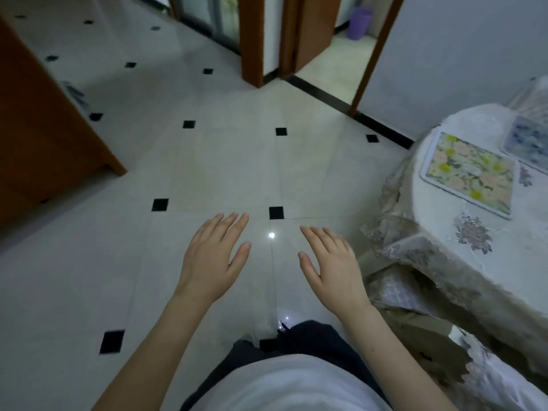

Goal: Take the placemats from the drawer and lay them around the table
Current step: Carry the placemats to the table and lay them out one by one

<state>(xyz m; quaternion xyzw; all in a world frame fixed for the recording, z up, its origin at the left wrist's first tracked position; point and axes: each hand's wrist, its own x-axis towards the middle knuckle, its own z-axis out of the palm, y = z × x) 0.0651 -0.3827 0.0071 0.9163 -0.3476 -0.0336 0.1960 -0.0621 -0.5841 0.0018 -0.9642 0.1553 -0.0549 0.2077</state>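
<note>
Both hands empty, held palm-down over the tiled floor [207,161] at lower centre of frame. Left hand [212,256] and right hand [332,265]: fingers straight, slightly spread, no grip on anything. Floral placemat [470,173] lies flat on the cloth-covered surface [474,241] at right of frame, long axis running from upper left to lower right, near the rim. A second, blue-patterned placemat [530,143] sits just beyond it at the right edge, partly cut off.

Both bare forearms reach forward, left hand [212,256] and right hand [332,264] palms down (fingers straight, holding nothing).
</note>
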